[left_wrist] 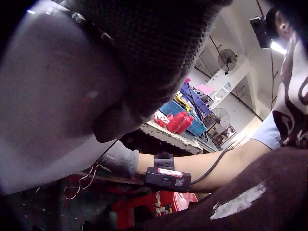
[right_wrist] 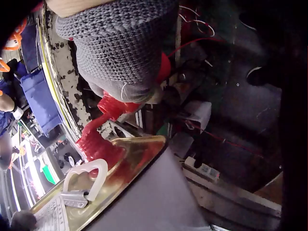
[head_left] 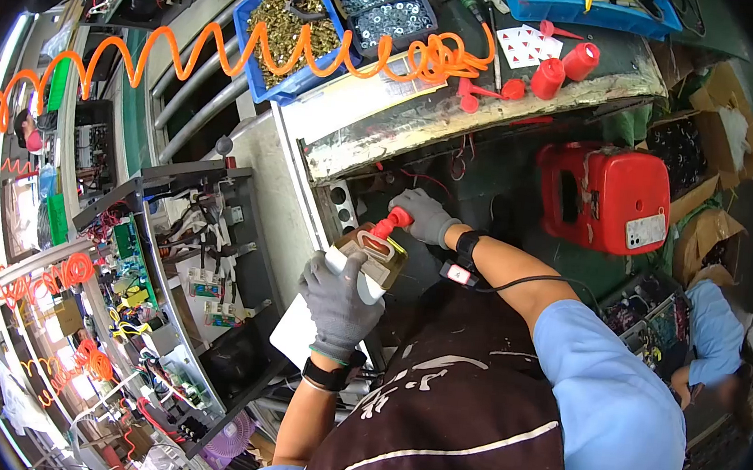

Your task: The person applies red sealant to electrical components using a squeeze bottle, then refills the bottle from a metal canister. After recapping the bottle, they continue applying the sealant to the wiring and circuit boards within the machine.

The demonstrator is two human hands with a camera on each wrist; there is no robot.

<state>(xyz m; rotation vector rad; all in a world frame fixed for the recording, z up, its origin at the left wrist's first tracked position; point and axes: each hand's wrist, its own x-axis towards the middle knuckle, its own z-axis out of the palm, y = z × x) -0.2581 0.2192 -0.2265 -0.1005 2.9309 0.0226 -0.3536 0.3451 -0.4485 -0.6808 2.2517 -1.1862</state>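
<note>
In the head view my gloved left hand (head_left: 340,304) grips a pale can (head_left: 293,334) by its side, near its gold top (head_left: 396,269). The can also fills the left of the left wrist view. My gloved right hand (head_left: 423,217) holds a small red bottle (head_left: 393,222) at the can's top edge. The right wrist view shows the bottle's threaded neck (right_wrist: 111,107) tilted, with thick red material (right_wrist: 94,132) between it and the can top. A white handle (right_wrist: 101,175) stands on that top. My right fingertips are mostly hidden by the glove.
Red bottles (head_left: 548,78) and blue bins of small hardware (head_left: 293,32) stand on the worn bench (head_left: 348,155). A coiled orange hose (head_left: 172,48) crosses above. A red jerrycan (head_left: 620,200) is to the right, with cardboard boxes (head_left: 722,132) beyond. A grey rack (head_left: 203,246) stands left.
</note>
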